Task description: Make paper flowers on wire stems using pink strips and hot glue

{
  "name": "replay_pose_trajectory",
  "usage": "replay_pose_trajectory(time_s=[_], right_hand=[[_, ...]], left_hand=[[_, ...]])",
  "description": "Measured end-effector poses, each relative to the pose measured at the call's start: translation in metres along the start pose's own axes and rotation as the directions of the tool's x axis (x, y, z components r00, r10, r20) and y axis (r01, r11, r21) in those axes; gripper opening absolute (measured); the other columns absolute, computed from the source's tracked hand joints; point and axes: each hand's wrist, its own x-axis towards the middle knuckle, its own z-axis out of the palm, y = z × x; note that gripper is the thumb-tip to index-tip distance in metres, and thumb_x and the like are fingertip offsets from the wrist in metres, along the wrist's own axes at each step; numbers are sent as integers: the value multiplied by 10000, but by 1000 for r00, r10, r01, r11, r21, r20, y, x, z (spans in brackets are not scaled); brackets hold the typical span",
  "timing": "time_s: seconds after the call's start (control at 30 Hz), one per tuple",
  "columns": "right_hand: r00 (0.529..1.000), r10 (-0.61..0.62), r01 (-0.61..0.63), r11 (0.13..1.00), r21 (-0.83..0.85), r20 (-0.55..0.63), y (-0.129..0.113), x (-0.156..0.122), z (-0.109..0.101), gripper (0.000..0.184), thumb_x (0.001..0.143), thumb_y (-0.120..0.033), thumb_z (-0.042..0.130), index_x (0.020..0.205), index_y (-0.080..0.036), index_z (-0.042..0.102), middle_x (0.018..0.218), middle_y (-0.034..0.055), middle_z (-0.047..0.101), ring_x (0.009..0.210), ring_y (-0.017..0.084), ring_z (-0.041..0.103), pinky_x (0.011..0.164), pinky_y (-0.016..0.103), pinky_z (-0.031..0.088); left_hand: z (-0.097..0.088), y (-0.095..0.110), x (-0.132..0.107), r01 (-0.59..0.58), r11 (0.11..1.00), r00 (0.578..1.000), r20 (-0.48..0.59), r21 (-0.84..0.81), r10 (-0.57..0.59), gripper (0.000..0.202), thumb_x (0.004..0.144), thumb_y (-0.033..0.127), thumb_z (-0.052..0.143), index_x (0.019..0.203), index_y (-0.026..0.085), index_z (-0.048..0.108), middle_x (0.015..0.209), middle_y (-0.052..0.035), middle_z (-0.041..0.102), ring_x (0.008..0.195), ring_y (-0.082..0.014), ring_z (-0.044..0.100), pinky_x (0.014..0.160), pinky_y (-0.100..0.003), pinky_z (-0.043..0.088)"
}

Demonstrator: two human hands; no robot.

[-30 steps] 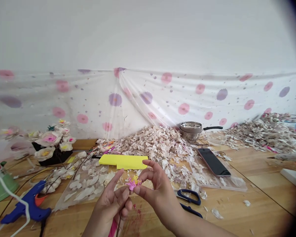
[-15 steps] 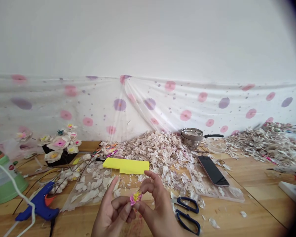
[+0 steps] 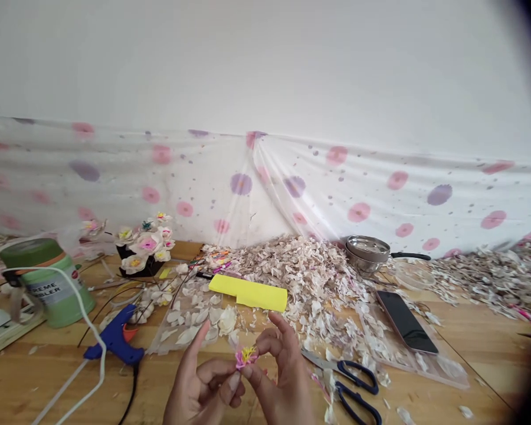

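Between both hands is a small pink flower centre with yellow stamens (image 3: pixel 246 358), low in the middle of the view. My left hand (image 3: pixel 206 378) pinches its base between thumb and forefinger. Opposite it, my right hand (image 3: pixel 279 369) grips the pink edge with thumb and fingers, the forefinger raised. Just beyond the hands lies a strip of yellow paper (image 3: pixel 250 293). Dark-blue-handled scissors (image 3: pixel 351 381) rest close to the right hand, partly spread. Pale loose petals (image 3: pixel 194 324) lie on a clear sheet behind the left hand.
A blue glue gun (image 3: pixel 117 341) with a white cord lies at left, before a green tumbler (image 3: pixel 55 289). Finished flowers (image 3: pixel 148 243) stand in a black holder. A large petal heap (image 3: pixel 287 260), metal bowls (image 3: pixel 367 252) and a phone (image 3: pixel 406 321) occupy the middle and right.
The view has turned left, so the table things appear farther right and more of the tumbler shows. Both hands still hold the flower centre, which is tilted slightly differently.
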Motion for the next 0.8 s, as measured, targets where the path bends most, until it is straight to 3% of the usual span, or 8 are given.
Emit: replay_pose_trajectory(time_s=[0.13, 0.3, 0.43, 0.6, 0.8], right_hand=[[1000, 15, -15, 999, -31, -13, -2, 0, 9, 715, 816, -148, 657, 1373, -334, 249, 803, -42, 619, 846, 158, 608, 875, 312, 469], [1000, 8, -8, 998, -59, -3, 0, 4, 14, 705, 821, -117, 623, 1381, -315, 242, 843, -24, 607, 905, 169, 602, 868, 317, 476], [1000, -12, 11, 997, -71, -5, -1, 7, 16, 698, 821, -112, 610, 1392, -282, 248, 835, -17, 615, 857, 169, 606, 862, 332, 478], [1000, -10, 10, 997, -76, -3, -3, 8, 17, 688, 826, -91, 578, 1396, -268, 236, 819, -11, 627, 839, 178, 607, 899, 387, 449], [1000, -19, 19, 998, -63, -1, -2, 11, 18, 661, 835, -104, 572, 1390, -265, 249, 831, -4, 628, 824, 179, 604, 891, 392, 442]], left_hand=[[-8, 4, 5, 64, 998, 998, 21, -13, -63, 1058, 602, 353, 827, 1448, 188, 213, 668, -21, 679, 504, -147, 576, 474, -210, 475], [-12, 1, 10, -13, 999, 998, -55, 30, 15, 1039, 579, 411, 836, 1434, 281, 259, 966, -72, 697, 547, -142, 617, 541, -242, 539], [-14, -2, 12, -37, 997, 997, -67, 70, 41, 1000, 619, 440, 807, 1437, 296, 251, 902, -46, 686, 588, -152, 635, 565, -237, 548], [-15, -6, 16, -107, 992, 989, -97, 66, 113, 903, 633, 340, 814, 1395, 335, 330, 949, -10, 635, 598, -137, 647, 554, -220, 548], [-13, -7, 15, -151, 982, 983, -92, 112, 162, 925, 659, 332, 800, 1425, 265, 285, 784, -13, 687, 615, -161, 654, 585, -222, 555]])
